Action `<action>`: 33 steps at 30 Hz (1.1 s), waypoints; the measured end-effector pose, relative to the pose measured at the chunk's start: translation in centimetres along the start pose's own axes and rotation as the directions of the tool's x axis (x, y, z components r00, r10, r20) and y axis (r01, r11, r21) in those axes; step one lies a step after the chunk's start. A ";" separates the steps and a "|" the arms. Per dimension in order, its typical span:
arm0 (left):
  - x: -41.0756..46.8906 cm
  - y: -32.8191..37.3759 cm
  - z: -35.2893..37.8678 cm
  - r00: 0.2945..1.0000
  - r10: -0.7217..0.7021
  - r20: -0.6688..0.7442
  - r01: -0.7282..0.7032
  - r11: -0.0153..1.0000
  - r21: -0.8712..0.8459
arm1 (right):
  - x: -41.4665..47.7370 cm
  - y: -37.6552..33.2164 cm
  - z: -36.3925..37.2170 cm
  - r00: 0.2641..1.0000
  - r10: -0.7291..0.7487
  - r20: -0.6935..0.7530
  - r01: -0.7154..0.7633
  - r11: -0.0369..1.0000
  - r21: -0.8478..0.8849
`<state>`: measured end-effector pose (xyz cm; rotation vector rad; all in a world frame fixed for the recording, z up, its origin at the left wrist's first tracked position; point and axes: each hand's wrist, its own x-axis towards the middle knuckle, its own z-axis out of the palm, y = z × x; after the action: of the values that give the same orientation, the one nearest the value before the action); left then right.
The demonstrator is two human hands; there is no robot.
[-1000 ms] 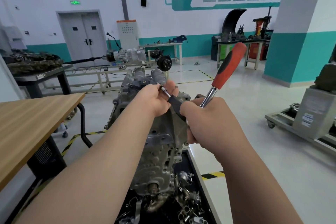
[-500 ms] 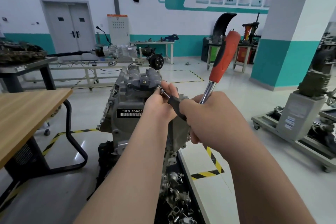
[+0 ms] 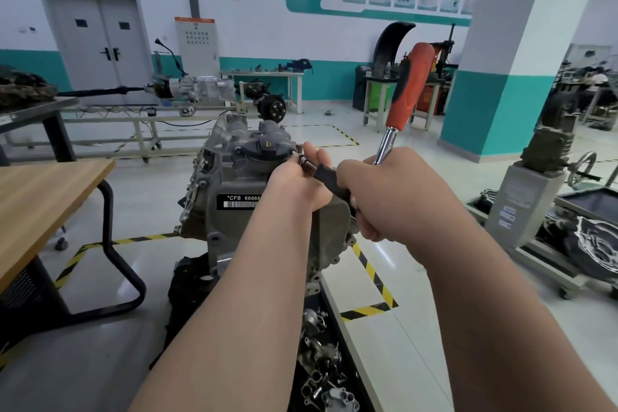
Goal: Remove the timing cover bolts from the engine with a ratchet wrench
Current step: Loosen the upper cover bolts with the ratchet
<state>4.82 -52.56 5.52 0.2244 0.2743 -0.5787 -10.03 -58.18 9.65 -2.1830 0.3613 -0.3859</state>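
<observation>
Currently gripped: the ratchet wrench is held by the right hand, whose fingers are curled tightly round the foot of the chrome shank; the red-and-black handle is tilted up and away above that hand.
Left hand: a black bar is pinched at its chrome front end between thumb and fingertips; the bar runs back into the right hand, so the two hands are bridged by it.
Engine: set directly beneath and ahead of both hands; its upper edge is met by the bar's tip just ahead of the left hand, beside a black cap.
Bolts: none can be made out at the tip, since that spot is covered by the left hand's fingers.
Edges: the engine's right edge is overlapped by the right hand; the corner of a wooden table is seen well to the left of the left hand, parted from the engine by a strip of floor.
Open room: bare floor is spread to the right of the right hand as far as a grey stand and a teal-and-white pillar; the handle is seen free against the far room.
Below the forearms: loose metal parts are heaped near the engine's foot, and yellow-black floor tape is crossed between the arms.
</observation>
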 end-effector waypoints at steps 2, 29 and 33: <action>0.4 -0.1 0.0 0.999 0.047 -0.020 -0.045 0.994 0.098 | 0.2 -0.1 -0.2 1.000 -0.007 -0.014 0.007 1.000 0.002; -5.0 -1.1 -6.7 0.924 0.118 0.365 -0.361 0.589 0.723 | -1.9 5.3 7.8 0.984 0.176 0.007 -0.123 0.659 0.742; -5.3 -1.3 -6.8 0.925 0.183 0.334 -0.380 0.509 0.772 | -2.1 5.8 8.8 0.959 0.197 0.203 -0.256 0.297 0.920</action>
<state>-1.46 -48.96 0.60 1.1239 -0.2843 -0.3516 -9.12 -54.51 -0.39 -0.9160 0.2914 -0.2601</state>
